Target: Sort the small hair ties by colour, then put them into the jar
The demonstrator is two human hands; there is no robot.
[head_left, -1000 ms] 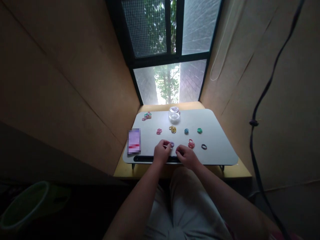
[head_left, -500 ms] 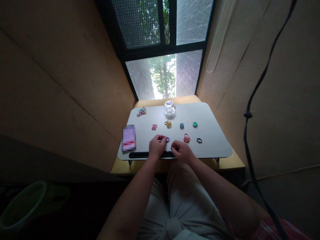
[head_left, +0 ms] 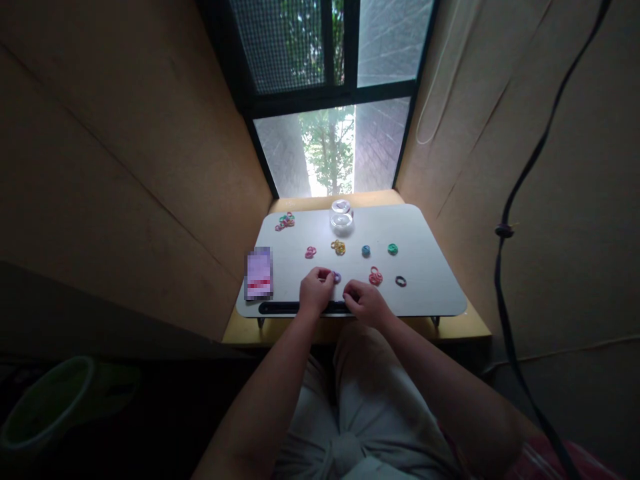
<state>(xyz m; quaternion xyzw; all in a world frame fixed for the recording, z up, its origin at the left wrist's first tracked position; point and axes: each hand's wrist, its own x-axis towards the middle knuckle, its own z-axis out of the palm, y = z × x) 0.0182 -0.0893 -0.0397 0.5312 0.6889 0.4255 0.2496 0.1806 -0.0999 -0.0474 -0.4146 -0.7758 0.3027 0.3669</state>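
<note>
My left hand (head_left: 317, 289) rests on the white lap table (head_left: 430, 287), its thumb and forefinger pinched at the edge of a purple hair tie (head_left: 337, 277). To its right, my right hand (head_left: 368, 301) is closed with curled fingers near the table's front edge; whatever is in them, if anything, is too small to name. Red hair ties (head_left: 375, 276) and a black hair tie (head_left: 401, 281) lie beyond and right of it. Farther back, small groups of pink (head_left: 311, 252), yellow (head_left: 339, 247), blue (head_left: 366, 251) and green hair ties (head_left: 393, 249) form a row.
A clear round jar (head_left: 341, 219) stands at the back. Mixed hair ties (head_left: 285, 221) lie in the back left corner, with a blurred purple packet (head_left: 259, 273) at the left edge. A black strip (head_left: 280, 308) runs along the front. A black cord (head_left: 505, 230) hangs right.
The view has shifted slightly. Both hands stay nearly in place, the left still at the purple hair tie, the right still closed beside it.
</note>
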